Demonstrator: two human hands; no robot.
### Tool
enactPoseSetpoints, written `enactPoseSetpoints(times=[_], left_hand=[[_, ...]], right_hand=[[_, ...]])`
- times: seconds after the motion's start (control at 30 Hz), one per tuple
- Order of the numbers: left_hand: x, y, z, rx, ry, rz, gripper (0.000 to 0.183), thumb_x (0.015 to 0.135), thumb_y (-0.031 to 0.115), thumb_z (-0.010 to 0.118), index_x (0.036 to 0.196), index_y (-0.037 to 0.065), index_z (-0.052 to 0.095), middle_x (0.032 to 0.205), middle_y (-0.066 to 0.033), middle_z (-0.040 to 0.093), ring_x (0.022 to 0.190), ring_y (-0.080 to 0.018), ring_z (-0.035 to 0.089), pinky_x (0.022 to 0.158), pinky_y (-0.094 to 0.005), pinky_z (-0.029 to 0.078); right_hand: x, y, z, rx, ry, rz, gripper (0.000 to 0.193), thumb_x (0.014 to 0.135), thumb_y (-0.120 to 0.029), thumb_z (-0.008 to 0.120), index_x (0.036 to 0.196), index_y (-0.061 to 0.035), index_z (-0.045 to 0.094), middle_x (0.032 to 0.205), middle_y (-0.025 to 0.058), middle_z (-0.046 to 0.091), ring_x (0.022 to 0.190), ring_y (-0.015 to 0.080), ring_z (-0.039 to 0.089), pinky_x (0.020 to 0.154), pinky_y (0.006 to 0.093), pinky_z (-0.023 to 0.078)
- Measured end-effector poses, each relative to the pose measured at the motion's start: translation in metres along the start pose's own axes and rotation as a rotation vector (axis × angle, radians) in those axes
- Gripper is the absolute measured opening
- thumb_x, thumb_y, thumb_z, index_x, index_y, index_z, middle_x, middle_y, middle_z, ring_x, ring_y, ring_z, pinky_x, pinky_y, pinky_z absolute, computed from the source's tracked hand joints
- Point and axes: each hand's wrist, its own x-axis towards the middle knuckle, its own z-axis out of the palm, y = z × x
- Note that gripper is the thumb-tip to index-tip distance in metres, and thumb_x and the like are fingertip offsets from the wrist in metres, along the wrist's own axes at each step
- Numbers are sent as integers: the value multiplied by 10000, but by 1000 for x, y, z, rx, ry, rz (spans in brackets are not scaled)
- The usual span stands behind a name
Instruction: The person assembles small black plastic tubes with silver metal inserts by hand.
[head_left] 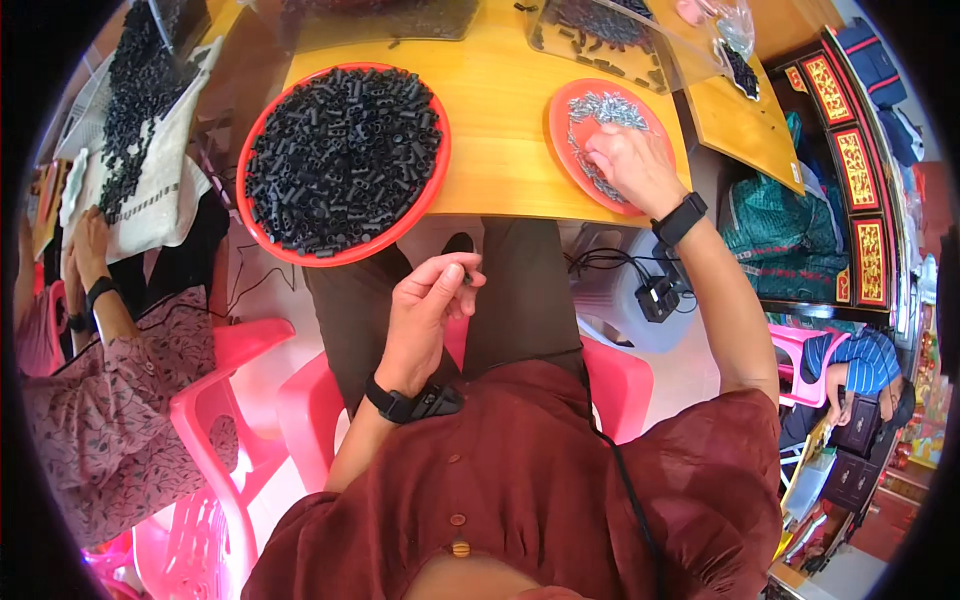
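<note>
My left hand (424,300) is raised in front of my lap, just off the table's near edge. Its thumb and fingers pinch a small dark piece, mostly covered by the fingertips. Over the red plate (561,125) on the right is my right hand (634,168), fingers drawn together and dipped among small silvery metal pins (612,108). Whether those fingers hold a pin is hidden. A large round red tray (243,190), heaped with short black plastic tube pieces (345,150), juts over the table edge at the left.
A clear plastic box (600,55) with dark pieces stands at the back of the yellow table (490,140). On the left, a co-worker's hands (88,245) rest by more black pieces on white cloth. Pink chairs (235,375) and cables with a black adapter (657,298) sit below.
</note>
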Motion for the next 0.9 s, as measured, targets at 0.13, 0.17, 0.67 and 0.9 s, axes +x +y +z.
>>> enactPoseSetpoints(times=[0.13, 0.17, 0.67, 0.9], left_hand=[[2, -4, -2, 11, -11, 3, 213, 953, 183, 534, 1061, 43, 655, 883, -32, 662, 639, -48, 543, 558, -174, 390], [1, -5, -2, 11, -5, 13, 213, 953, 183, 534, 1061, 43, 655, 883, -32, 662, 639, -48, 543, 558, -174, 390], [1, -7, -4, -18, -61, 8, 212, 952, 197, 541, 1059, 49, 648, 878, -19, 651, 654, -45, 525, 590, -173, 392], [-6, -4, 5, 122, -90, 31, 195, 940, 162, 555, 1081, 52, 635, 810, 2, 623, 656, -30, 510, 593, -169, 395]], right_hand=[[7, -9, -6, -153, -138, -59, 68, 808, -89, 599, 807, -50, 543, 801, 142, 576, 746, 371, 581, 607, 449, 464], [7, -7, -5, -72, -108, -47, 71, 813, -85, 593, 799, -47, 534, 801, 145, 573, 753, 377, 578, 605, 450, 462], [-3, 3, -9, 542, 3, 442, 92, 793, -5, 609, 869, 35, 642, 721, 104, 655, 677, 163, 646, 618, 282, 505], [-16, -108, -45, 1253, -365, 504, 188, 825, -2, 639, 998, -18, 568, 769, 4, 631, 673, 57, 581, 607, 205, 475]])
